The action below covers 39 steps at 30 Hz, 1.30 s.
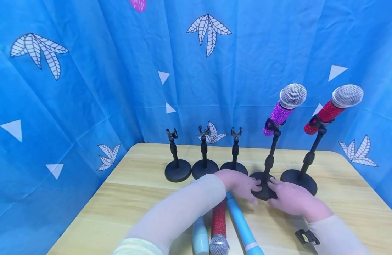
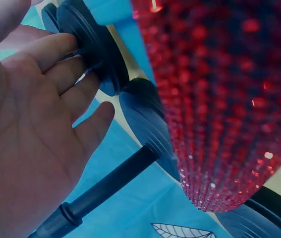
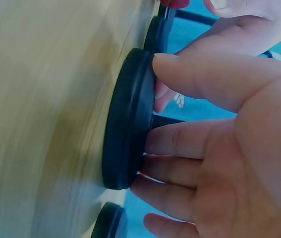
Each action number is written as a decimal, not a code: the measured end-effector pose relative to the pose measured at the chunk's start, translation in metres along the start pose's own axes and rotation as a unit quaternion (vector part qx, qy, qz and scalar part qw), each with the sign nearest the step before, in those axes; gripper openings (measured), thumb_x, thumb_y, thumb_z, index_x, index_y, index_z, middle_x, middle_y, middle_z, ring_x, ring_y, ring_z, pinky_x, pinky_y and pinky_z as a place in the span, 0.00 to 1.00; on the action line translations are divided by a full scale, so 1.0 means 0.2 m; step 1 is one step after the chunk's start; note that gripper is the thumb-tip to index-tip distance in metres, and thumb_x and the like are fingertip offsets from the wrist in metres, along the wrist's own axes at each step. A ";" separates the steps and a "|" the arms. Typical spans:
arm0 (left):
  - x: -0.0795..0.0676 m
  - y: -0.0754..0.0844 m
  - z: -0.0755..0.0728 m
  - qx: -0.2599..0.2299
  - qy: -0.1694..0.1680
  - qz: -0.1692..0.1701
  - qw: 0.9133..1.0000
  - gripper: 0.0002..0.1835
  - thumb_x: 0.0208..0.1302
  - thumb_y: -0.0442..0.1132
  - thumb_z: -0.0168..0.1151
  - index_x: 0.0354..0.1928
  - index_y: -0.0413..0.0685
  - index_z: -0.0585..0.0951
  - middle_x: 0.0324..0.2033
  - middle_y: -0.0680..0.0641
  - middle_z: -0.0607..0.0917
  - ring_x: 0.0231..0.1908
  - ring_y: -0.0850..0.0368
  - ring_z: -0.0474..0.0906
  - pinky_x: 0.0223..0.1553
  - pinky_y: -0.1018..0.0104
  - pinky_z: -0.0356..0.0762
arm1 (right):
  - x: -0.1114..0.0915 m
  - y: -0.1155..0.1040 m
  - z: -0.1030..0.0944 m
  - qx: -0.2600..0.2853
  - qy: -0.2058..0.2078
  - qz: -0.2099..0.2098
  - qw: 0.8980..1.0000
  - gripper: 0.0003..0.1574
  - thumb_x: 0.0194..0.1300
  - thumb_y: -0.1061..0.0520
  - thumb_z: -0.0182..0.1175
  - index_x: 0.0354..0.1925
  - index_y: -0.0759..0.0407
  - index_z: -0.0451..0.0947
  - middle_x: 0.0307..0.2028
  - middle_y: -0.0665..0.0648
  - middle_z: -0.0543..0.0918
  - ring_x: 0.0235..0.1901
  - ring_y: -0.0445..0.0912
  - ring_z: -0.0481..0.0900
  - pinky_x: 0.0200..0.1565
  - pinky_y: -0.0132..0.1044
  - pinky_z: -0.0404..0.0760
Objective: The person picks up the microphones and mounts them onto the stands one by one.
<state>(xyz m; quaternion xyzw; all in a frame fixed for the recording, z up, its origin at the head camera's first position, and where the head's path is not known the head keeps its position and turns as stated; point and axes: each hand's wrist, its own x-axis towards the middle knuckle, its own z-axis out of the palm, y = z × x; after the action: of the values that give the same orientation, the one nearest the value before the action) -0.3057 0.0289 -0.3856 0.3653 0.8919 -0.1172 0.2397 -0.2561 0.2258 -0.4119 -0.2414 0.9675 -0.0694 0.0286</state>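
A black microphone stand (image 1: pixel 269 161) holds a glittery purple microphone (image 1: pixel 280 115), tilted, with a silver mesh head. My left hand (image 1: pixel 239 182) touches the left side of its round base, fingers extended. On the right side, my right hand (image 1: pixel 293 199) rests its thumb and fairly straight fingers on the same base (image 3: pixel 128 124). To the right, a second stand (image 1: pixel 307 161) carries a glittery red microphone (image 1: pixel 329 111). Below my left forearm lies another red microphone (image 1: pixel 219 221), whose sparkling handle (image 2: pixel 219 99) fills much of the left wrist view.
Three stands with bare clips, the left (image 1: pixel 173 150), middle (image 1: pixel 203 150) and right (image 1: pixel 235 150), line the table's back. A blue microphone (image 1: pixel 242 223) and a pale teal one (image 1: pixel 200 235) lie in front, partly under my left arm. A blue curtain (image 1: pixel 119 71) hangs behind the wooden table (image 1: pixel 119 198).
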 end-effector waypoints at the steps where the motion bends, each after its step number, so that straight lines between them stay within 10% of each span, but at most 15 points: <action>1: 0.01 0.00 0.00 -0.001 0.002 -0.006 1.000 0.35 0.69 0.71 0.50 0.76 0.81 0.57 0.77 0.70 0.48 0.76 0.67 0.45 0.73 0.60 0.50 | 0.00 0.01 0.01 0.001 0.001 0.000 1.000 0.43 0.62 0.41 0.69 0.63 0.70 0.75 0.65 0.72 0.73 0.60 0.69 0.75 0.56 0.63 0.75; 22: 0.08 0.00 -0.06 -0.009 0.005 -0.058 0.998 0.36 0.67 0.71 0.54 0.75 0.87 0.55 0.77 0.69 0.49 0.75 0.65 0.50 0.71 0.54 0.54 | 0.04 0.14 0.03 0.044 0.024 -0.023 0.998 0.44 0.64 0.46 0.67 0.67 0.74 0.69 0.67 0.76 0.68 0.63 0.70 0.71 0.57 0.63 0.73; 39: 0.06 -0.06 -0.03 -0.063 0.027 -0.011 0.998 0.35 0.70 0.65 0.55 0.77 0.78 0.59 0.78 0.64 0.52 0.75 0.65 0.49 0.72 0.59 0.53 | 0.04 0.11 0.05 0.041 0.030 -0.017 0.999 0.47 0.63 0.45 0.67 0.67 0.75 0.68 0.68 0.75 0.66 0.64 0.69 0.70 0.59 0.62 0.72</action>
<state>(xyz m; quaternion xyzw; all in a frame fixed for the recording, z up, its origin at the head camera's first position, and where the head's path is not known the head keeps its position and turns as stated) -0.3239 0.0298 -0.3861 0.3430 0.9074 -0.0533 0.2369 -0.2733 0.2400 -0.4253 -0.2544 0.9600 -0.1170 0.0087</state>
